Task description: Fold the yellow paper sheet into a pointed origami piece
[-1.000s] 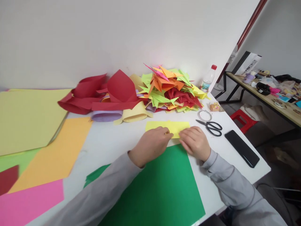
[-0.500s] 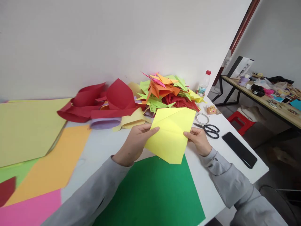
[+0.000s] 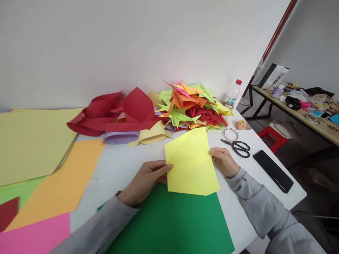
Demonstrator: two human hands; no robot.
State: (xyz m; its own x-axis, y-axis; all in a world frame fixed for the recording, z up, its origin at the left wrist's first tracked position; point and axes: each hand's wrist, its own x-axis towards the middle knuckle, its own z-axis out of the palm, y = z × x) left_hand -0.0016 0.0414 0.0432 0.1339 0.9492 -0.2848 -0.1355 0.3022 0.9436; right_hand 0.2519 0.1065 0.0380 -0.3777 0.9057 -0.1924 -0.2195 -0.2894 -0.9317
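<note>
A folded sheet of yellow paper [image 3: 190, 164] is held up between my two hands, tilted toward me. My left hand [image 3: 148, 178] pinches its left edge, thumb in front and the other fingers behind. At the right edge, my right hand [image 3: 224, 160] grips the paper between thumb and fingertips. Beneath it a large green sheet [image 3: 174, 222] lies on the white table [image 3: 119, 162]. Behind the paper stands a heap of folded paper stars [image 3: 188, 106] in orange, green, red and yellow.
Curled red paper shapes [image 3: 113, 113] lie by the wall. Pale yellow sheets [image 3: 34, 144], an orange sheet [image 3: 71, 176] and a pink sheet [image 3: 39, 233] spread at left. On the right are scissors [image 3: 239, 148], a tape roll [image 3: 230, 134], a phone [image 3: 273, 171] and a bottle [image 3: 233, 93].
The yellow paper has turned in my hands and come lower, its diagonal crease no longer facing me. My left hand has moved down and slightly left; my right hand has lowered a little.
</note>
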